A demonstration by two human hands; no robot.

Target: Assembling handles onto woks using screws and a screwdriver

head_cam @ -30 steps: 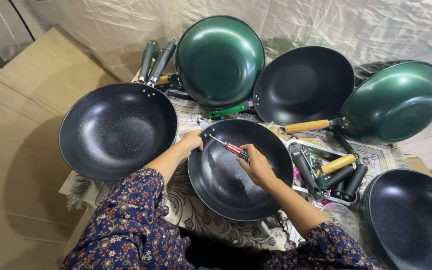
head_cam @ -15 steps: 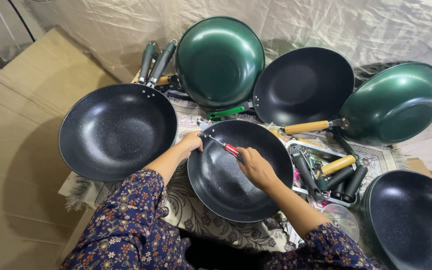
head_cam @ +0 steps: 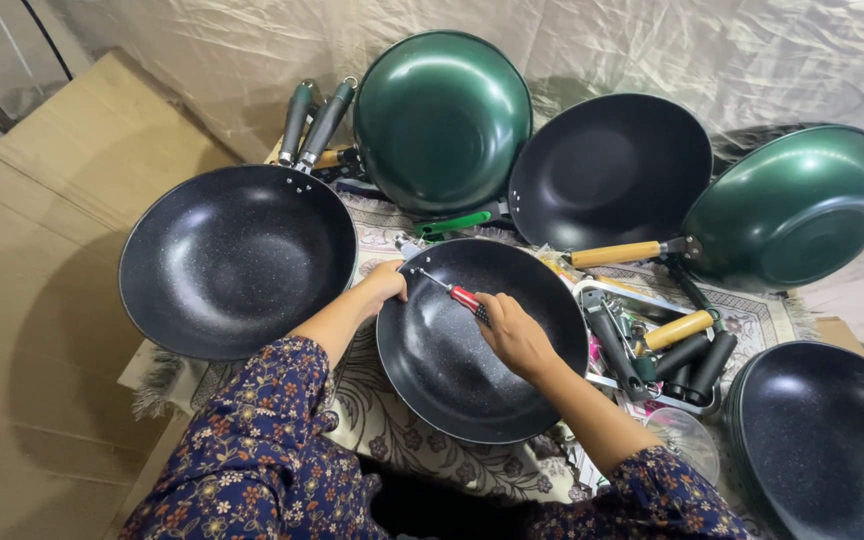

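**Black wok on the tabletop: screwdriver applied at the far rim**

Black wok [head_cam: 472, 350] lies bowl-up at the middle of the patterned cloth [head_cam: 372, 420] that covers the tabletop, directly in front of the person. It carries no handle that can be seen.

Hand state
- Left hand [head_cam: 384, 282] is closed over the wok's far-left rim, steadying the pan.
- Right hand [head_cam: 514, 335] is clamped on a red-handled screwdriver [head_cam: 452, 292]. Its shaft runs up and to the left across the bowl, and the tip meets the rim just beside the left hand.
- The two hands are near each other but apart, joined only through tool and pan.

Step in hand
Judged from the tool position, a fastener at the rim is being worked. The screw itself is too small to make out, and whether a bracket is fitted there cannot be told.

Requirements of the next move
- Keep the shaft in line with the fastener; a tilted tip is likely to slip onto the dark coating.
- Maintain the left-hand grip so the round-bottomed pan does not rock.

Surroundings
- A larger black wok [head_cam: 237, 262] sits at the left, touching or just beside the work piece.
- Two green woks [head_cam: 442, 120] [head_cam: 792, 205] and a black one [head_cam: 607, 170] lean against the crumpled backdrop.
- A tray of loose handles [head_cam: 652, 350] lies just right of the pan.
- Another black wok [head_cam: 822, 440] rests at the far right
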